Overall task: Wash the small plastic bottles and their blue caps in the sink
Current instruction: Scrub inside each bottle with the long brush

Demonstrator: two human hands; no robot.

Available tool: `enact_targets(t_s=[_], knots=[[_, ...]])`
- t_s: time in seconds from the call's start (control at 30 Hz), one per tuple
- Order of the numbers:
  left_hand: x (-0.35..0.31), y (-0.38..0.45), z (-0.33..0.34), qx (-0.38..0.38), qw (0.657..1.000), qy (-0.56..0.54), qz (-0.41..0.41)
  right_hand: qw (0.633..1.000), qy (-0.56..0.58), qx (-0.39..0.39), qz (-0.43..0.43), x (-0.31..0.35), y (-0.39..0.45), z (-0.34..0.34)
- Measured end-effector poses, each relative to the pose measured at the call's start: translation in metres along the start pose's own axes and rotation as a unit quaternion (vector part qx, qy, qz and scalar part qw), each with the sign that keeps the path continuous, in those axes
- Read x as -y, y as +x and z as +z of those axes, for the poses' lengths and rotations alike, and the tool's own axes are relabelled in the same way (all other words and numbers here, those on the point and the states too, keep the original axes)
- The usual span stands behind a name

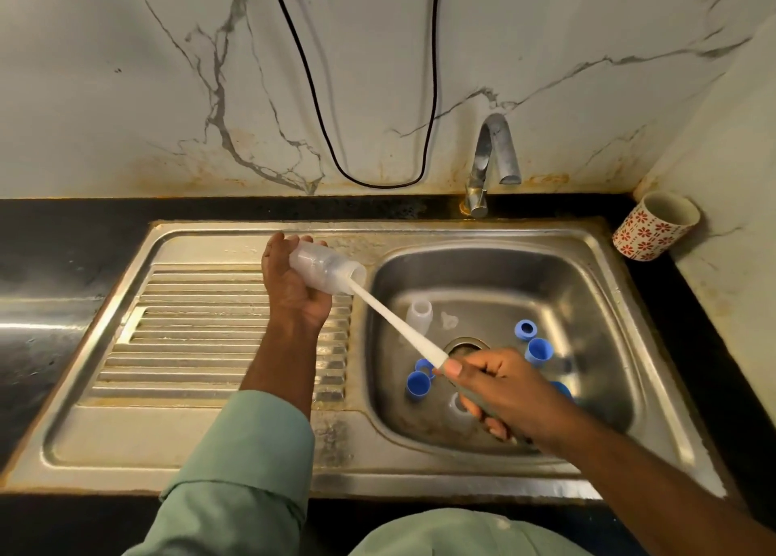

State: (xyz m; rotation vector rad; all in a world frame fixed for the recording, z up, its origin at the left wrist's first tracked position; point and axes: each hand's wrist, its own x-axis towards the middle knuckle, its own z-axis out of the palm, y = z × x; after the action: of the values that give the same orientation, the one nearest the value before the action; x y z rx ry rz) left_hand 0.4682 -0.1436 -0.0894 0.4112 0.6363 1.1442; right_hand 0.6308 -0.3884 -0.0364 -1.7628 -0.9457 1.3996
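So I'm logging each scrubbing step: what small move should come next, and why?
Probably work the long white bottle brush in and out: its head already sits inside the clear plastic bottle that the left hand holds tilted, and the right hand grips its handle.

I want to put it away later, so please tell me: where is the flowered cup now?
In the head view the flowered cup stands on the dark counter at the far right, in the wall corner, right of the tap.
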Motion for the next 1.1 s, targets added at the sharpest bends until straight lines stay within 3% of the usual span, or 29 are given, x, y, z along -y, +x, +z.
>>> enact_targets(t_s=[0.07, 0.17, 0.2, 0.3, 0.33, 0.4, 0.43, 0.5, 0.57, 0.63, 0.67, 0.73, 0.8, 0.83, 0.9, 0.97, 1.0, 1.1], knots=[[-0.004, -0.001, 0.003, 0.014, 1.000, 0.004, -0.010, 0.999, -0.016, 0.047, 0.021, 0.006, -0.003, -0.011], [-0.007, -0.001, 0.000, 0.004, 0.998, 0.057, -0.019, 0.985, -0.162, 0.055, 0.030, 0.023, 0.003, -0.049], [-0.005, -0.002, -0.002, -0.009, 0.997, 0.076, -0.010, 0.969, -0.247, 0.026, 0.008, 0.029, 0.008, -0.061], [0.008, -0.009, 0.001, -0.049, 0.996, 0.075, -0.002, 0.875, -0.469, -0.095, -0.078, 0.032, 0.017, -0.068], [0.010, -0.008, 0.005, -0.060, 0.996, 0.062, -0.001, 0.872, -0.463, -0.114, -0.110, 0.029, 0.017, -0.057], [0.006, -0.006, 0.014, -0.059, 0.997, 0.044, 0.000, 0.954, -0.272, -0.067, -0.107, 0.019, 0.012, -0.033], [0.003, -0.003, 0.015, -0.050, 0.998, 0.040, 0.001, 0.991, -0.130, -0.008, -0.044, 0.018, 0.006, -0.025], [-0.002, 0.002, 0.015, -0.022, 0.999, 0.037, 0.009, 0.994, 0.020, 0.087, 0.068, 0.015, 0.000, -0.030], [-0.002, 0.000, 0.015, -0.025, 0.998, 0.053, 0.017, 0.992, -0.066, 0.078, 0.074, 0.017, 0.006, -0.053], [0.004, 0.000, 0.012, -0.047, 0.995, 0.079, 0.023, 0.958, -0.287, -0.024, -0.011, 0.028, 0.015, -0.066], [0.005, 0.000, 0.010, -0.045, 0.996, 0.071, 0.015, 0.941, -0.323, -0.069, -0.068, 0.030, 0.018, -0.066], [0.001, 0.000, 0.011, -0.033, 0.998, 0.045, -0.029, 0.959, -0.260, -0.039, -0.105, 0.034, 0.015, -0.061], [-0.005, 0.004, 0.010, -0.022, 0.998, 0.052, -0.040, 0.983, -0.172, 0.063, -0.026, 0.037, 0.004, -0.059], [-0.005, 0.004, 0.009, -0.020, 0.997, 0.065, -0.027, 0.981, -0.183, 0.068, -0.008, 0.035, 0.003, -0.064], [-0.003, 0.001, 0.006, -0.031, 0.996, 0.082, -0.027, 0.944, -0.326, -0.028, -0.028, 0.035, 0.008, -0.077], [0.000, -0.001, 0.004, -0.083, 0.992, 0.069, -0.059, 0.850, -0.509, -0.099, -0.088, 0.034, 0.012, -0.072], [-0.001, -0.001, 0.002, -0.121, 0.989, 0.057, -0.065, 0.821, -0.549, -0.097, -0.122, 0.032, 0.011, -0.065], [-0.008, 0.004, -0.007, -0.167, 0.983, 0.055, -0.057, 0.810, -0.567, -0.080, -0.129, 0.029, 0.006, -0.060]])
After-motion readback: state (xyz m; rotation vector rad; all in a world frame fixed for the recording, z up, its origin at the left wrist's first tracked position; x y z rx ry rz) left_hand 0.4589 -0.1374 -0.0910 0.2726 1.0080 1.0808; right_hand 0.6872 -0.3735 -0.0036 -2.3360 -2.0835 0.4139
